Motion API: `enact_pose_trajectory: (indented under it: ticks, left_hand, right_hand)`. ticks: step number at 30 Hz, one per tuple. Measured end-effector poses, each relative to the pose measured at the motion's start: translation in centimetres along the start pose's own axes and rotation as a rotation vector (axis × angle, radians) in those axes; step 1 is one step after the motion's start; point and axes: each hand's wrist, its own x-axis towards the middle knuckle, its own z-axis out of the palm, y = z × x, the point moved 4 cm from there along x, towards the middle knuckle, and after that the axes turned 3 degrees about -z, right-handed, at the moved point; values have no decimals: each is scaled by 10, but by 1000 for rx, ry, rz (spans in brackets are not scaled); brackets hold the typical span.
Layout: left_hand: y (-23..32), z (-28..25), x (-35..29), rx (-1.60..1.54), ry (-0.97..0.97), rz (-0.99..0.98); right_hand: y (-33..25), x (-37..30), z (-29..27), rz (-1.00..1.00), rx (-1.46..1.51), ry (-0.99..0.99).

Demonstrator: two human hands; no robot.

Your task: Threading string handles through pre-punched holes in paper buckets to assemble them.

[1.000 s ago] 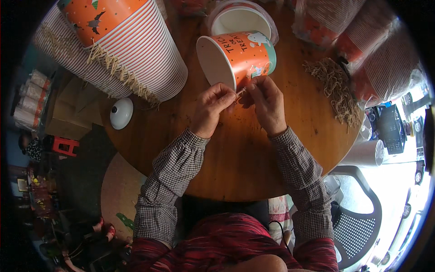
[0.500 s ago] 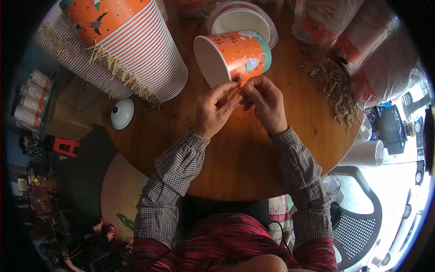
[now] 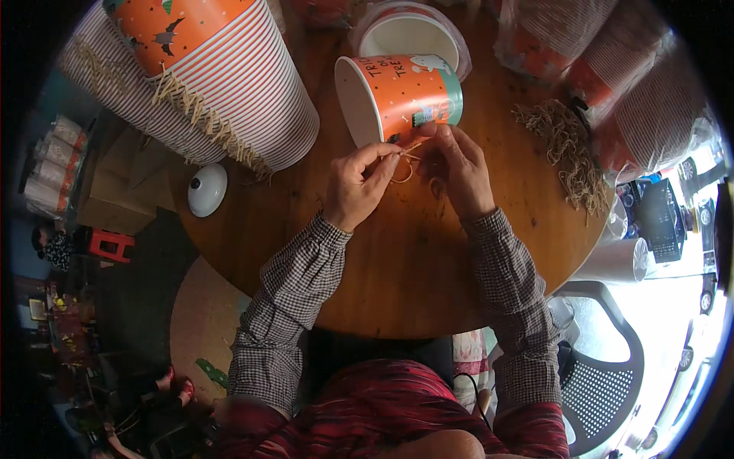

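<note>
An orange and teal paper bucket (image 3: 397, 92) with a Halloween print lies on its side on the table, its white mouth turned left. Just below it, my left hand (image 3: 358, 183) pinches a thin tan twine (image 3: 410, 156) between thumb and forefinger. My right hand (image 3: 462, 170) is closed at the fingertips on the same twine, its lower fingers slightly blurred. A small loop of the twine hangs between the two hands. Where it meets the bucket is hidden by my fingers.
Tall stacks of nested buckets (image 3: 252, 99), with knotted twine along the side, stand at left beside a white lid (image 3: 207, 191). A pile of loose twine (image 3: 562, 149) lies at right, near plastic-wrapped bucket stacks (image 3: 650, 115). Another bucket (image 3: 409, 42) sits behind. A chair (image 3: 604, 382) stands lower right.
My right hand has shifted slightly right and apart from the left, and a twine loop now shows between them. The bucket has moved a little right and turned, so its print shows differently.
</note>
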Motion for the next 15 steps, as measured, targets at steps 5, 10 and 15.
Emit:
enact_pose_trajectory:
  ticks: [5, 10, 15]
  left_hand:
    - [-3, 2, -3, 7, -28, -36]
    - [0, 5, -3, 60, -47, -83]
    - [2, 5, -4, 69, -45, -43]
  right_hand:
    - [1, -4, 13, -94, -137, -141]
    - [4, -5, 9, -386, -449, -84]
    - [17, -5, 7, -2, 134, 119]
